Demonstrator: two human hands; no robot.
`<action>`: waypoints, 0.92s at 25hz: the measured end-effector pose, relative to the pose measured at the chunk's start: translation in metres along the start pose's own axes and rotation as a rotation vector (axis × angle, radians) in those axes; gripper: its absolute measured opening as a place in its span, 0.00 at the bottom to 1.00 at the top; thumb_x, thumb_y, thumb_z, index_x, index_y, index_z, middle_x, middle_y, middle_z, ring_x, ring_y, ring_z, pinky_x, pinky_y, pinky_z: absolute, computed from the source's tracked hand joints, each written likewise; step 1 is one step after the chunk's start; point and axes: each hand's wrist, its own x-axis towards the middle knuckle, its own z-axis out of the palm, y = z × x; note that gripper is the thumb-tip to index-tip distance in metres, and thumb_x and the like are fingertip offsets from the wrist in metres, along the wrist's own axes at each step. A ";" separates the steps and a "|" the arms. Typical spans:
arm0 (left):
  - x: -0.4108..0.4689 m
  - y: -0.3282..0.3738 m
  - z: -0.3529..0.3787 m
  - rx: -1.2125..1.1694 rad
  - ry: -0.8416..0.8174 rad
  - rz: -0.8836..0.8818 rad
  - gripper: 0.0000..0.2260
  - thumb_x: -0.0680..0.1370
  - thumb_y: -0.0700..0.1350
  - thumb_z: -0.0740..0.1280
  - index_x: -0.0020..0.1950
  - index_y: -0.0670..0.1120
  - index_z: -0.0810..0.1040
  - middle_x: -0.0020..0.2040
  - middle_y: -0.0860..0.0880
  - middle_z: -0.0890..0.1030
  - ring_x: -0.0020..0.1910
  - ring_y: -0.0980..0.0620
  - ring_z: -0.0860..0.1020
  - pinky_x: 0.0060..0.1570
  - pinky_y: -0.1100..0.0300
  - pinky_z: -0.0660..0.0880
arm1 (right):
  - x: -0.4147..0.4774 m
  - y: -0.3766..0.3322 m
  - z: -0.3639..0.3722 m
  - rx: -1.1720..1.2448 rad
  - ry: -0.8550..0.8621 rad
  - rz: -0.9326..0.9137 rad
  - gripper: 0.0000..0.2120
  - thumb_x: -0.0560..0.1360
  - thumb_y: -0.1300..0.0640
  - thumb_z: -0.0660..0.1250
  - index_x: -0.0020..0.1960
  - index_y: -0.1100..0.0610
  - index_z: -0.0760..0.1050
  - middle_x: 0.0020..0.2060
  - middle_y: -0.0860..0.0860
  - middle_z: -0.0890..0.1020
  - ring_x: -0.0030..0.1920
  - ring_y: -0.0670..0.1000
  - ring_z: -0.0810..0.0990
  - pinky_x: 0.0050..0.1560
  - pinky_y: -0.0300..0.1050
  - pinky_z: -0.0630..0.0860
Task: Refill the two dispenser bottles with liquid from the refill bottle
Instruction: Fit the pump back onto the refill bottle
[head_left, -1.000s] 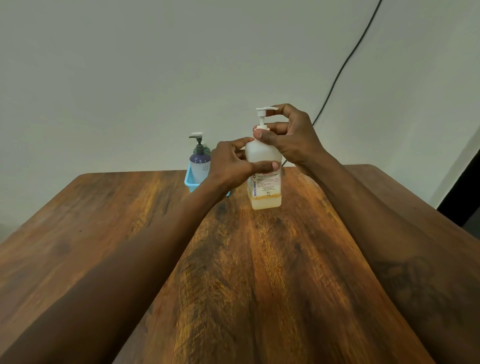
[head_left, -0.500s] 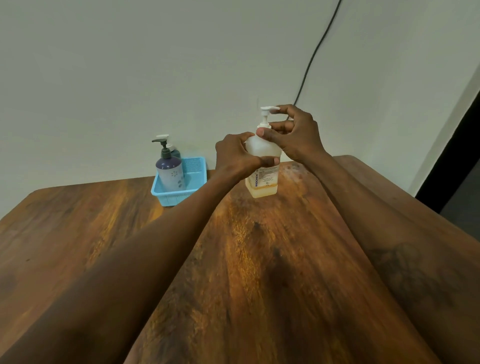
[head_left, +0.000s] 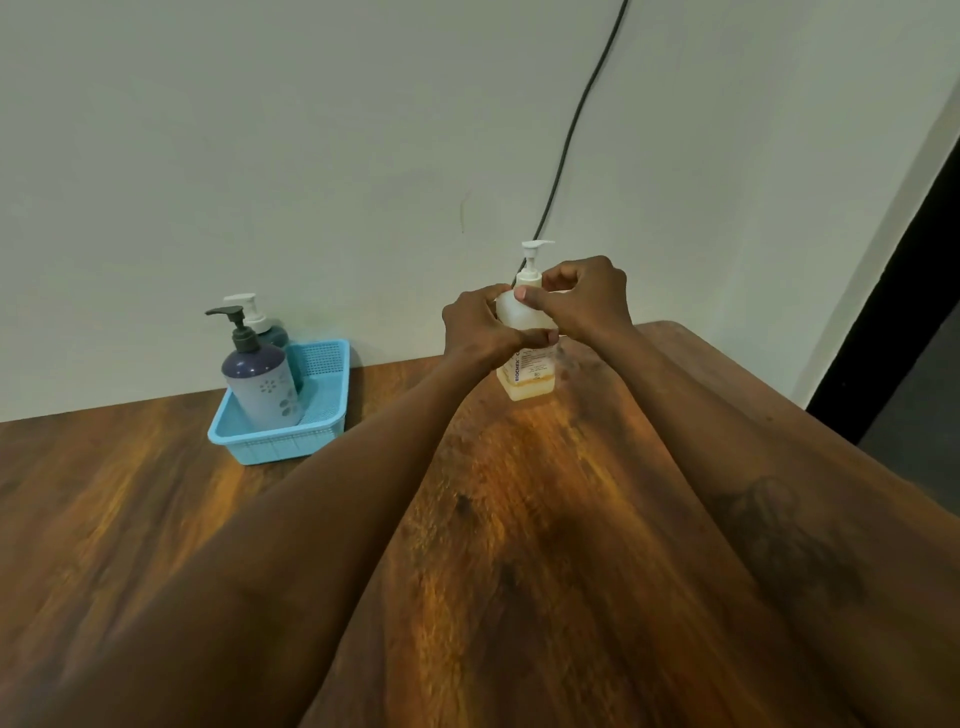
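A translucent white pump bottle (head_left: 527, 376) with a little yellowish liquid at the bottom stands upright on the far part of the wooden table (head_left: 493, 519). My left hand (head_left: 480, 325) grips its body from the left. My right hand (head_left: 587, 296) pinches the collar at the base of its white pump head. In a blue basket (head_left: 317, 415) to the left stand two dispenser bottles: a purple-and-grey one with a dark pump (head_left: 262, 384) in front, and a darker one with a white pump (head_left: 270, 330) mostly hidden behind it.
The table's far edge runs along a pale wall, where a black cable (head_left: 571, 130) hangs down behind the held bottle. The table's right edge falls away to a dark floor at far right.
The view has swung right and down, so the basket and bottles now sit further left. My right hand has dropped from the pump's top to its collar; my left hand keeps its grip on the body.
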 end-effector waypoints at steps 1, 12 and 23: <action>0.008 -0.002 0.009 -0.003 -0.014 -0.007 0.34 0.61 0.57 0.85 0.64 0.48 0.82 0.57 0.51 0.85 0.52 0.53 0.84 0.55 0.57 0.82 | 0.008 0.009 0.002 -0.010 0.022 0.009 0.18 0.69 0.43 0.80 0.51 0.55 0.86 0.46 0.48 0.87 0.44 0.45 0.83 0.49 0.44 0.82; 0.081 -0.028 0.076 0.054 -0.084 -0.107 0.39 0.64 0.54 0.84 0.71 0.46 0.76 0.69 0.46 0.79 0.65 0.46 0.80 0.66 0.52 0.77 | 0.068 0.080 0.031 -0.061 0.107 0.034 0.19 0.73 0.43 0.76 0.55 0.56 0.86 0.52 0.51 0.87 0.56 0.51 0.81 0.48 0.41 0.70; 0.104 -0.039 0.088 0.027 -0.085 -0.107 0.41 0.63 0.54 0.85 0.73 0.45 0.76 0.69 0.46 0.79 0.65 0.45 0.79 0.67 0.45 0.76 | 0.095 0.093 0.039 -0.101 0.083 0.014 0.18 0.72 0.42 0.75 0.52 0.55 0.86 0.49 0.50 0.86 0.58 0.52 0.79 0.49 0.42 0.67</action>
